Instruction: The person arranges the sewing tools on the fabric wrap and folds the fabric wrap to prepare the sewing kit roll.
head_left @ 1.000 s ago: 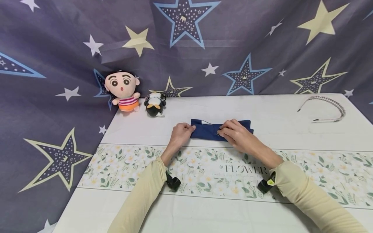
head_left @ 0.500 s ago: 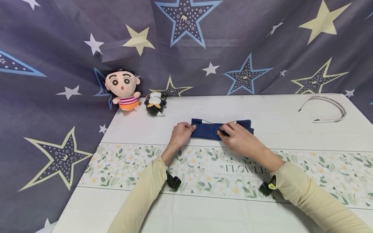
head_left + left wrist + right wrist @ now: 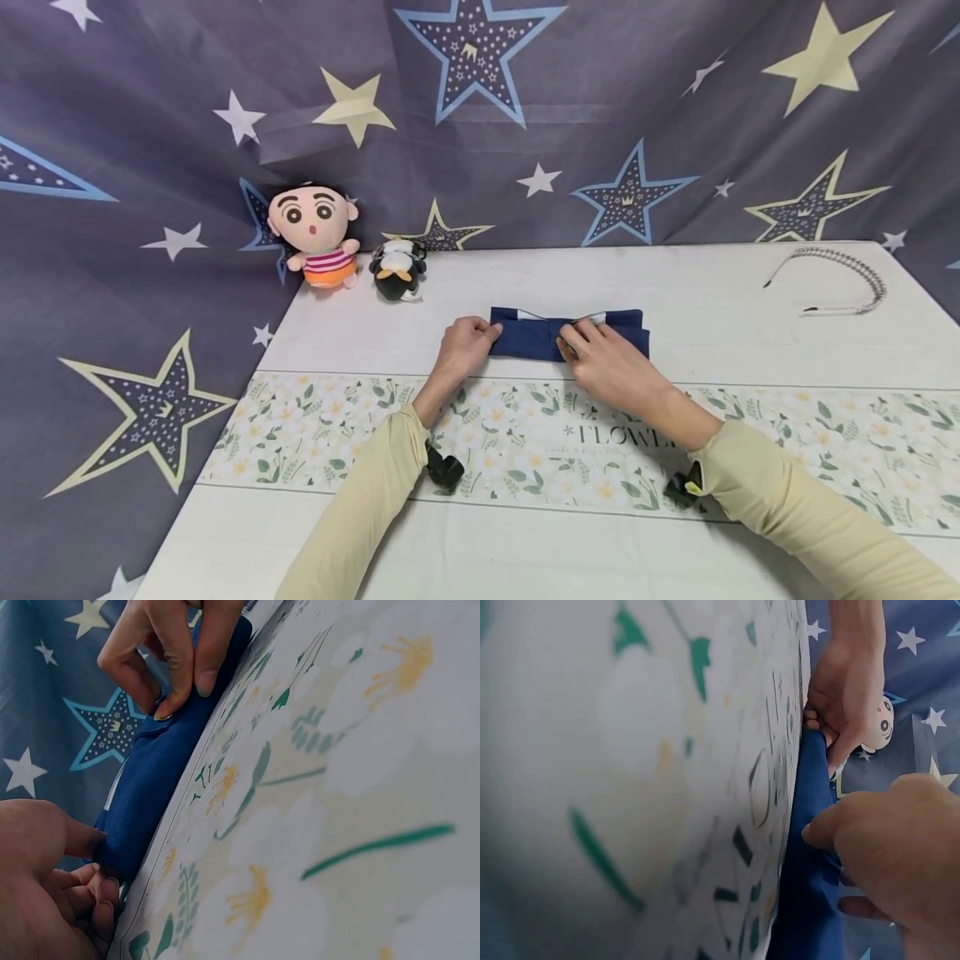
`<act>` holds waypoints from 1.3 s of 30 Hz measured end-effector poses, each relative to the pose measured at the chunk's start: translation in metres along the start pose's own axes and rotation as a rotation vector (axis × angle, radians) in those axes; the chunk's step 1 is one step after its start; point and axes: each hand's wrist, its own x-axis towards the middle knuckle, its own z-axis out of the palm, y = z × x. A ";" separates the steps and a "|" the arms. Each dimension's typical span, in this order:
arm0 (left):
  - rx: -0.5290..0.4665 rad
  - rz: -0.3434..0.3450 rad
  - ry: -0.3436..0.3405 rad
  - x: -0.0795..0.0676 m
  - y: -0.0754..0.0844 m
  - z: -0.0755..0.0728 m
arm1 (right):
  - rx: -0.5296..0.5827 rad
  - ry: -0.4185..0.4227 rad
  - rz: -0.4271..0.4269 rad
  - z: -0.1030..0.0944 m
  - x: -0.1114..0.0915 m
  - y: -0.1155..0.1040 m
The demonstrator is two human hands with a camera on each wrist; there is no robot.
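A folded navy blue cloth (image 3: 525,339) lies as a long flat strip on the table, with a raised fold across its middle and white patches showing along its far edge. At its left end, my left hand (image 3: 467,346) pinches the cloth, thumb on top. My right hand (image 3: 611,362) has its bent fingertips at the middle fold. The left wrist view shows the thumb and fingers of the right hand (image 3: 176,645) gripping the cloth (image 3: 161,776) there. Part of the cloth's right half is hidden behind the right hand.
A plush doll (image 3: 313,233) and a plush penguin (image 3: 397,268) stand at the back left. A thin headband (image 3: 862,271) lies at the far right. A flower-printed strip (image 3: 517,442) crosses the white table (image 3: 495,542), and a star-patterned curtain (image 3: 517,133) hangs behind.
My right hand has shifted slightly and turned at the middle fold, leaving more of the cloth's right end and a second white patch visible. The left hand keeps its place.
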 end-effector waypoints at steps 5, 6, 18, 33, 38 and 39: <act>-0.019 0.006 0.006 -0.001 0.000 0.000 | 0.108 0.071 0.032 0.006 -0.004 0.004; -0.023 0.007 0.006 -0.001 -0.001 0.000 | 0.143 0.088 0.041 0.008 -0.006 0.006; -0.036 0.012 0.014 -0.001 -0.002 0.000 | 0.449 0.168 0.145 0.014 -0.013 0.010; -0.083 0.034 0.016 -0.010 -0.007 -0.007 | 0.525 0.334 0.541 0.008 -0.040 0.019; -0.112 0.054 0.054 -0.016 -0.009 -0.010 | 0.665 0.312 0.905 -0.001 -0.058 0.020; -0.123 0.054 0.057 -0.017 -0.010 -0.011 | 0.698 0.294 0.966 -0.003 -0.061 0.020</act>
